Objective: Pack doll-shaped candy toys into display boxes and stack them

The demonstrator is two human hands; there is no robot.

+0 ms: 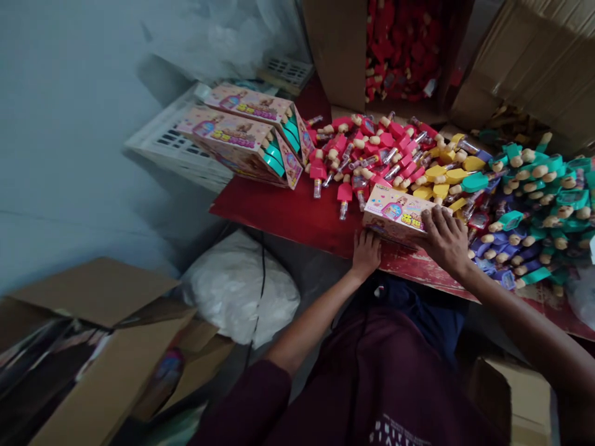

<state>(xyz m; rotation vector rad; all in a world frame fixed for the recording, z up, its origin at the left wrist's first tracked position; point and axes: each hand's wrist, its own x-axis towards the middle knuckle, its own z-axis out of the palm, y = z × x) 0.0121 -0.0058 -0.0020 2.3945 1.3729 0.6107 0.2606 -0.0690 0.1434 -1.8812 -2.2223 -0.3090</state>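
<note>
A small printed cardboard display box point(390, 210) in pink and cream lies near the front edge of the red table. My right hand point(445, 238) grips its right end, fingers bent over the top. My left hand point(367, 253) holds the near side at the lower left, its fingertips partly hidden against the box. Behind the box is a heap of small toys with wooden-looking knobs and clear tubes: red ones point(372, 148), yellow ones point(439, 176), green ones point(539, 167) and purple ones point(506, 248).
Two filled display boxes point(242, 139) stand at the left, by white plastic crates point(186, 139). A large carton point(337, 49) of red pieces stands behind. Below left are a white sack point(242, 285) and an open carton point(106, 291). The red table point(279, 210) has a worn front edge.
</note>
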